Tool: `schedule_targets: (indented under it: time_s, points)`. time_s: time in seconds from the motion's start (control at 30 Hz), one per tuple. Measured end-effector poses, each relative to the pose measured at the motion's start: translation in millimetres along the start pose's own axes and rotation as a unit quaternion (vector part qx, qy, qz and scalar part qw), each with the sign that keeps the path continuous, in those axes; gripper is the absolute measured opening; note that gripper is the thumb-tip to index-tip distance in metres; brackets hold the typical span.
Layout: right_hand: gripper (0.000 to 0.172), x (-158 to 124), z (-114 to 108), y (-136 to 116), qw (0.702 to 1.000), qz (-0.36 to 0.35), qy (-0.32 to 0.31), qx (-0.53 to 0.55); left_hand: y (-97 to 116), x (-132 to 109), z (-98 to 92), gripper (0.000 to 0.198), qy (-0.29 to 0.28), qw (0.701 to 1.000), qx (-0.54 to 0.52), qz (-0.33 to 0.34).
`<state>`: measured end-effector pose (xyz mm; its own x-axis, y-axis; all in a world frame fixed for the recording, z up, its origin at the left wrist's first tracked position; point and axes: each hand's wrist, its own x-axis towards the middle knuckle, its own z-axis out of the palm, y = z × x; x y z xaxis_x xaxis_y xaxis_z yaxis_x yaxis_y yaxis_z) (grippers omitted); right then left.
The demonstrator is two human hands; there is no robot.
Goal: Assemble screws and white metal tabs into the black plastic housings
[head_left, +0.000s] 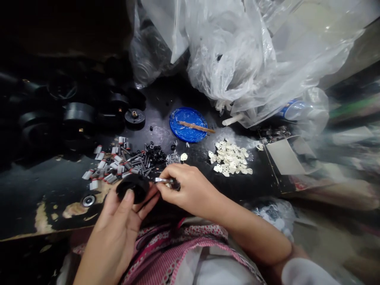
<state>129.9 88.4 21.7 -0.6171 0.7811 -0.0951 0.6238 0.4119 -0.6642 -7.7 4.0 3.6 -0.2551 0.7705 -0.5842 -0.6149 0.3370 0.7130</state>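
My left hand [123, 217] is closed around a black round plastic housing [133, 189], with the thumb on its near edge and the other fingers underneath. My right hand [188, 188] pinches a small tool with a shiny metal tip and dark handle [162, 180]. The tip points left at the housing's side; whether they touch I cannot tell. Just beyond the hands lie a pile of grey cylinders with red ends [114, 162], black springs [138, 161] and tiny black parts [156, 154]. A single pale flat plate [184, 157] lies above my right hand.
A blue lid [188, 134] smeared with grease carries a brown stick [196, 126]. Right of it is a heap of cream plates [230, 158]. Black round housings [78, 114] crowd the left. Clear plastic bags [234, 51] fill the back; an open box [286, 156] stands right.
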Motion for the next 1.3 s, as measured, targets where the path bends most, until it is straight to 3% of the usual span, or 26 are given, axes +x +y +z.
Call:
schedule_targets:
  time_s: [0.1, 0.23, 0.37, 0.47, 0.6, 0.77, 1.0, 1.13, 1.3]
  points:
    - [0.002, -6, 0, -2, 0.998, 0.003, 0.032, 0.048, -3, 1, 5.8, 0.024, 0.006, 0.999, -0.032, 0.000]
    - [0.003, -10, 0, -3, 0.996, 0.004, 0.047, 0.076, -6, 1, 8.5, 0.030, 0.048, 0.998, -0.039, 0.002]
    - [0.004, -11, -4, -4, 0.993, -0.005, 0.052, 0.108, -6, 2, 5.8, 0.029, 0.038, 0.997, -0.066, -0.012]
    - [0.003, -13, -5, -4, 0.987, -0.052, 0.084, 0.123, -5, 0, 4.5, 0.035, 0.031, 0.996, -0.075, -0.037]
    - [0.006, -15, 0, -3, 0.983, -0.099, 0.147, 0.040, -7, -4, 6.9, 0.039, 0.015, 0.997, -0.063, -0.049]
    - [0.011, -15, 4, -2, 0.980, -0.109, 0.158, -0.045, -14, -3, 6.1, 0.035, -0.008, 0.998, -0.052, -0.032]
    - [0.016, -12, 1, -3, 0.975, -0.150, 0.102, -0.126, -18, 3, 0.1, 0.028, -0.063, 0.998, -0.020, -0.017]
    - [0.015, -12, -3, -5, 0.979, -0.138, 0.076, -0.126, -20, 7, -9.1, 0.028, -0.102, 0.995, 0.019, -0.006]
    - [0.013, -20, -20, -4, 0.994, -0.076, 0.043, -0.063, -15, 7, -8.9, 0.027, -0.053, 0.998, -0.014, -0.034]
